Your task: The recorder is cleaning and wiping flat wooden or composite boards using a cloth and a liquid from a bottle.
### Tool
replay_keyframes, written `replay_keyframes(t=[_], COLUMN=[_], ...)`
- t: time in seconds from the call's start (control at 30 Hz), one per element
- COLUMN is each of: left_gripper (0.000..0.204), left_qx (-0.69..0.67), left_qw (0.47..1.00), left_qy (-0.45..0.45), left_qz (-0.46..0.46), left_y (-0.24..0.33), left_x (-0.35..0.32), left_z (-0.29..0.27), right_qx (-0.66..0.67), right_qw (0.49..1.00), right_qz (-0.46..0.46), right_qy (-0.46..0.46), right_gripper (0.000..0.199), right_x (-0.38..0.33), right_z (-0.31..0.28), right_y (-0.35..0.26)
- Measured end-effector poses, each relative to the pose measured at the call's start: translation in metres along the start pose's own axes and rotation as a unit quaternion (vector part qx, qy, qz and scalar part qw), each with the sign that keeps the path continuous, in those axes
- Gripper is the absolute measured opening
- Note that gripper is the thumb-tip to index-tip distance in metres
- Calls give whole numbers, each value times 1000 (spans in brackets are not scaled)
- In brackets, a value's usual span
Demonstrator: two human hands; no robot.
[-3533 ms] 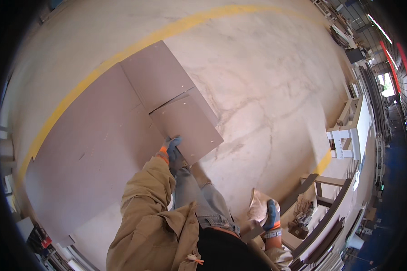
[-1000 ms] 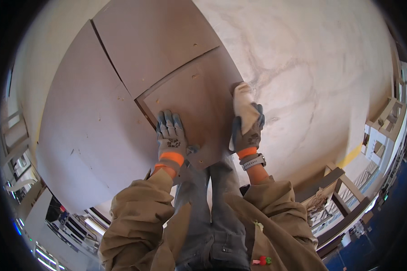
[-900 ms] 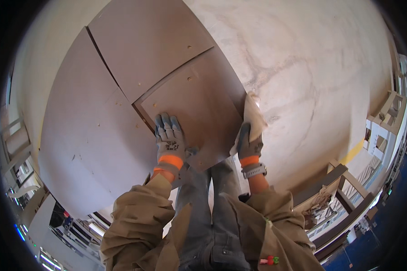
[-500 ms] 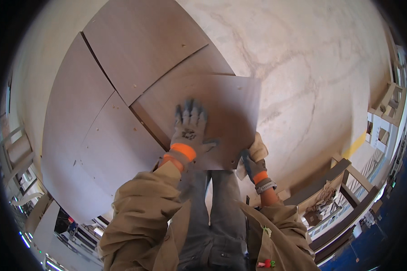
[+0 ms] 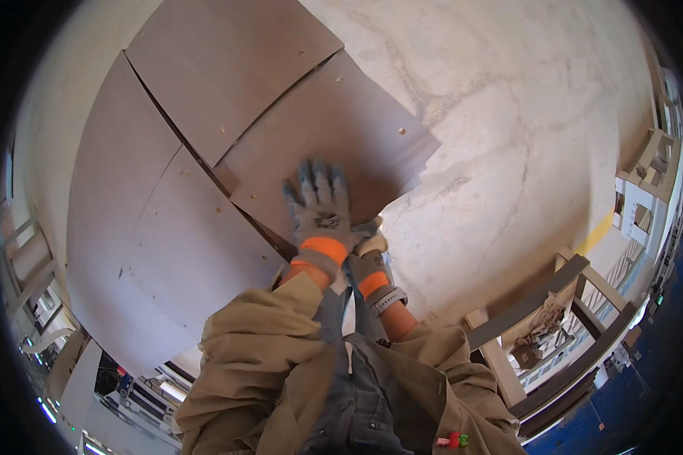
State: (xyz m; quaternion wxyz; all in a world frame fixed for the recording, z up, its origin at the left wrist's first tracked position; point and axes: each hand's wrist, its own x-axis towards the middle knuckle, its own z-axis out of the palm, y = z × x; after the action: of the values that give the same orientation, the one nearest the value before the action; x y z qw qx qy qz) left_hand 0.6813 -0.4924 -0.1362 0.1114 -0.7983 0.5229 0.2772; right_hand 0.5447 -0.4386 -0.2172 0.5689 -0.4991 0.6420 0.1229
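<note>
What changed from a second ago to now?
The small top board turned counter-clockwise beneath the left hand, which still lies open on it. The right hand moved left, close beside the left hand, still with the pale cloth. The large left board stayed put.

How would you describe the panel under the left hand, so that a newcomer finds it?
On the pale floor lie brown panels. The wanted panel reaches farthest right, with one corner pointing right. Unlike its neighbours, it has the gloved left hand spread on it.
</note>
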Motion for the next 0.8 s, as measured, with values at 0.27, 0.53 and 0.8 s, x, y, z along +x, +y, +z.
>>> replay_keyframes(t=[0.27, 0.53, 0.8], left_gripper=[96, 98, 99], left_qx=[33, 43, 34], left_qw=[999, 980, 979], left_qy=[18, 185, 191], left_qz=[39, -67, -62], left_y=[-34, -63, -82], left_x=[0, 115, 109], left_z=[-13, -51, -38], right_qx=[76, 130, 196], right_qw=[985, 936, 931], right_qz=[-108, -172, -137], right_qy=[114, 278, 276], right_gripper=[47, 27, 25], right_x=[8, 19, 38], right_z=[-84, -94, -89], right_y=[12, -56, -67])
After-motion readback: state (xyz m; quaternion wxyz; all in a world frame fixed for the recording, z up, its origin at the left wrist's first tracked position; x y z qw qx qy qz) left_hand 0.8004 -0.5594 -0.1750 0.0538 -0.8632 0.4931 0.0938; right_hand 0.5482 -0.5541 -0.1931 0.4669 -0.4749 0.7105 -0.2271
